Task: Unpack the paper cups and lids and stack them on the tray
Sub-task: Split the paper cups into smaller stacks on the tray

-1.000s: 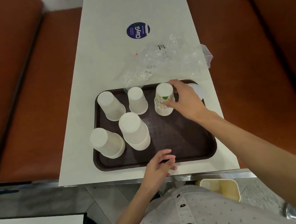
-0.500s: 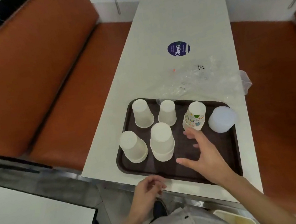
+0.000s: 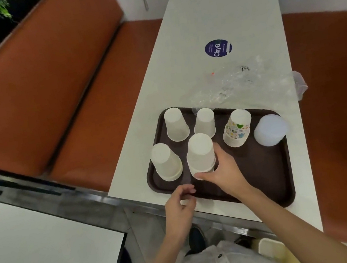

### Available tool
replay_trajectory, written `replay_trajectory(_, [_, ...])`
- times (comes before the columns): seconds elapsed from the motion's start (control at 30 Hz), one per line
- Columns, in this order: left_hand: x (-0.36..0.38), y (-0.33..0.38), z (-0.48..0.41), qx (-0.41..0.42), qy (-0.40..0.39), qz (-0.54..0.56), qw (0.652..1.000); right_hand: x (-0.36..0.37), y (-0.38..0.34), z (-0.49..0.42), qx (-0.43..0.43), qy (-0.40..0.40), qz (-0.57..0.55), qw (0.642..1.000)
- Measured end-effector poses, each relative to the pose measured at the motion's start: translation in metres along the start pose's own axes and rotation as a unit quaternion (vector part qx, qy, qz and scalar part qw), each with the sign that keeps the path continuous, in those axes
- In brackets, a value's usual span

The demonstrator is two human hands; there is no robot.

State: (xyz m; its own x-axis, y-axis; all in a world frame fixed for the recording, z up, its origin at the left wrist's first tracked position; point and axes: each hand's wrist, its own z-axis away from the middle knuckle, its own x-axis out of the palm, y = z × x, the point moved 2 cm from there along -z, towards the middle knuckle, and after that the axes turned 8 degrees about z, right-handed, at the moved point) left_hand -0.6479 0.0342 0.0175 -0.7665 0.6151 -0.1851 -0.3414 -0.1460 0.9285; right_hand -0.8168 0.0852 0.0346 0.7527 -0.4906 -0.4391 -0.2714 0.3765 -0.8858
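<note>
You are gripping the near-middle stack of white cups (image 3: 200, 152) with your right hand (image 3: 224, 168), thumb and fingers wrapping around its lower rim where it is sitting upside down on the brown tray (image 3: 265, 173). Your left hand (image 3: 180, 207) is hovering at the tray's near edge with its fingers loosely curled. I cannot tell whether it is pinching the rim or only touching it.

The tray is lying on the white worktop (image 3: 206, 12), close to your edge. Four more inverted cup groups are standing on it: a near-left white stack (image 3: 166, 162) just beside the one you are holding, a far-left white cup (image 3: 176, 125), a far-middle white cup (image 3: 205, 123), and a printed cup stack (image 3: 236, 128) to the right. The pile of translucent lids (image 3: 270, 129) is resting at the tray's far right corner, overhanging its rim.

Crumpled clear plastic wrapping (image 3: 240, 84) is lying on the worktop just beyond the tray, with a round blue sticker (image 3: 218, 48) farther back.
</note>
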Motion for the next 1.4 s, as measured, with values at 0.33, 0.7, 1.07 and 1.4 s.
replay_trajectory(0.33, [0.032, -0.003, -0.033, -0.023, -0.142, -0.137, 0.98, -0.036, 0.042, 0.053, 0.094, 0.116, -0.111, 0.983])
replay_trajectory(0.7, [0.06, 0.025, -0.024, 0.009, -0.259, -0.015, 0.966, -0.062, 0.051, 0.085, 0.171, 0.114, -0.502, 0.84])
replay_trajectory(1.07, [0.028, 0.042, 0.003, -0.014, -0.146, 0.114, 0.983, -0.042, 0.022, 0.089, 0.156, 0.032, -0.529, 0.834])
replay_trajectory(1.4, [0.006, 0.017, 0.016, -0.215, -0.195, 0.346, 0.892, -0.052, -0.018, 0.074, 0.137, 0.008, -0.35, 0.927])
